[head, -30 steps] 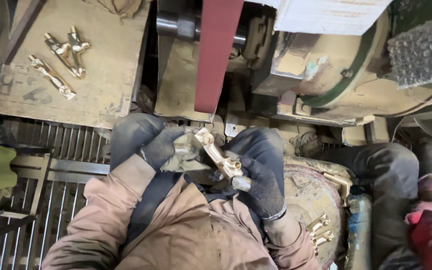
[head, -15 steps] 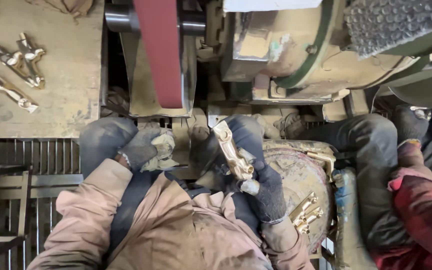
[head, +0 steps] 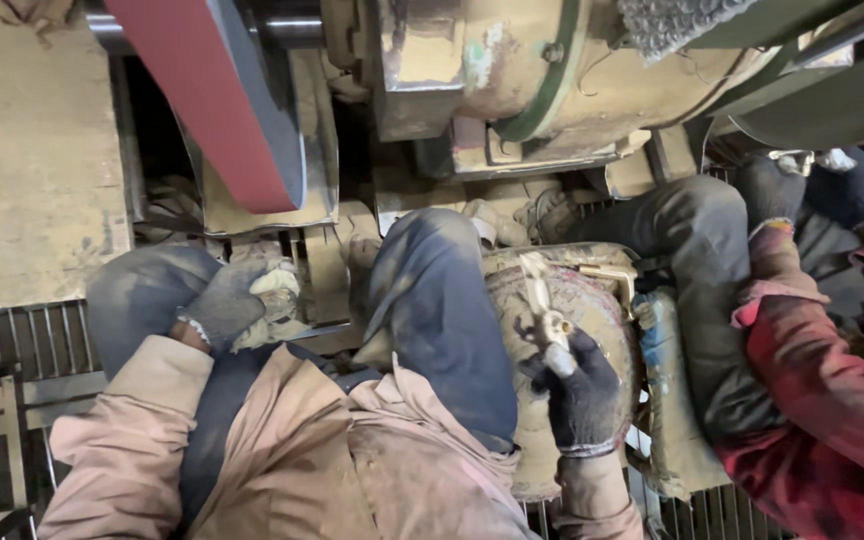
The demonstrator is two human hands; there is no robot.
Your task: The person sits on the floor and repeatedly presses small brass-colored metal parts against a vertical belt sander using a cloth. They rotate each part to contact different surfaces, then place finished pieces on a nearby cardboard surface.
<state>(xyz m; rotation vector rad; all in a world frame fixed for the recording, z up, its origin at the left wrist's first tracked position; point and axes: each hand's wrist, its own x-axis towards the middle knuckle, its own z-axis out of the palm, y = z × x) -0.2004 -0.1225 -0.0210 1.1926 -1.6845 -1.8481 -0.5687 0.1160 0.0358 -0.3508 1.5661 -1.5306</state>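
Right hand [head: 582, 385], in a dark glove, closed around one end of a brass fitting [head: 540, 300], held over the dusty round bin [head: 602, 300] beside the right knee. Left hand [head: 227, 305], gloved, clenched on a wad of pale rag [head: 274, 295] on the left thigh, below the red sanding belt [head: 212, 100].

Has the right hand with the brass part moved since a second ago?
Yes. The right hand carried the brass part rightward, from below the red sanding belt to over the round bin.

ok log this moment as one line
right hand: holds brass fitting over round dusty bin | left hand: rests on knee, gripping pale cloth | red sanding belt: untouched
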